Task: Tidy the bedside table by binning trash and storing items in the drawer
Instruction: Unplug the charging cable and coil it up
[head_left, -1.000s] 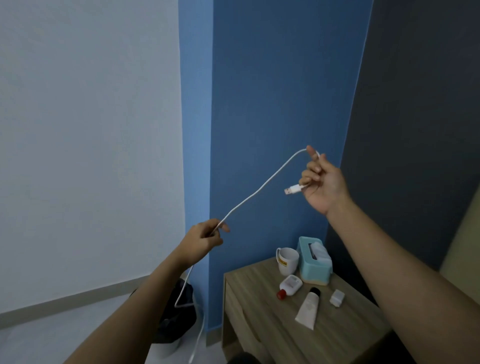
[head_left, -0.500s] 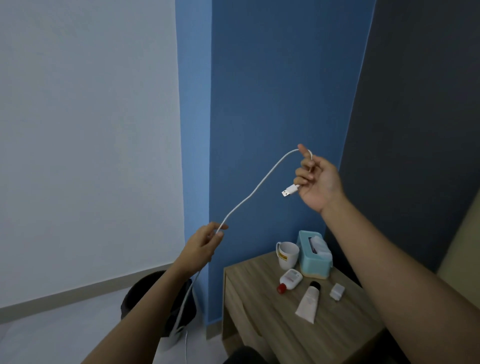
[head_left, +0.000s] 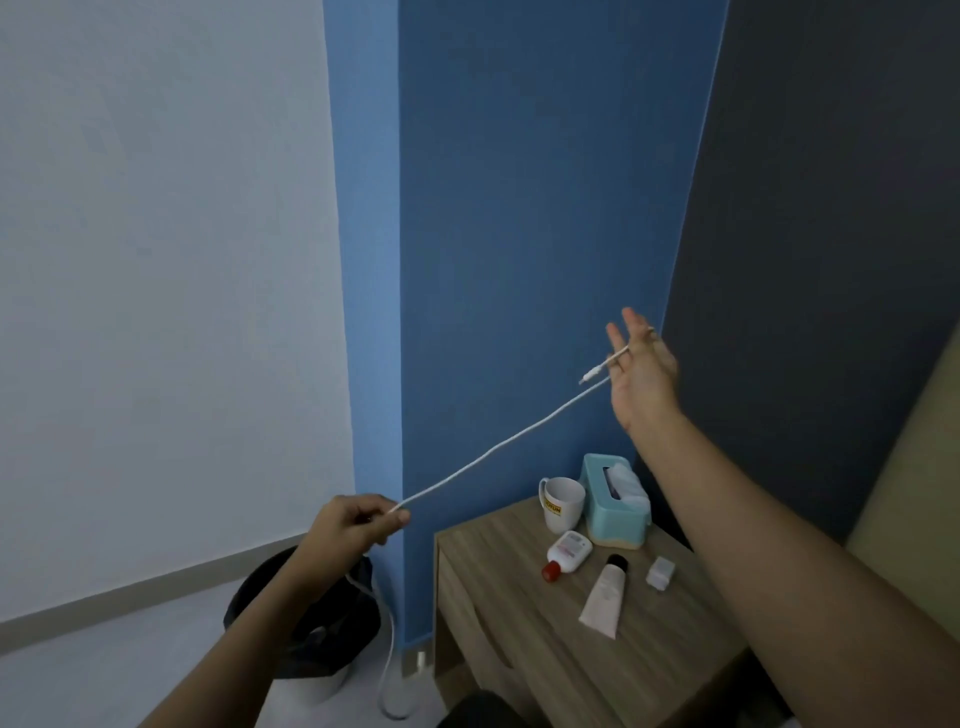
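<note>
A long white charging cable (head_left: 498, 451) stretches taut in the air between my hands. My right hand (head_left: 641, 376) is raised with its fingers spread; the cable's plug end is looped around them. My left hand (head_left: 353, 525) pinches the cable lower down, above the bin, and the rest of the cable hangs to the floor. On the wooden bedside table (head_left: 519, 582) lie a small white bottle with a red cap (head_left: 569, 553), a white tube with a black cap (head_left: 605, 595) and a white charger plug (head_left: 661, 572).
A white mug (head_left: 562, 503) and a teal tissue box (head_left: 615, 501) stand at the table's back edge against the blue wall. A bin lined with a black bag (head_left: 311, 639) stands on the floor left of the table. The table's drawer front (head_left: 483, 639) is shut.
My right hand has spread its fingers and turned, so the cable now wraps around them. My left hand has slid further down the cable, pulling it straight.
</note>
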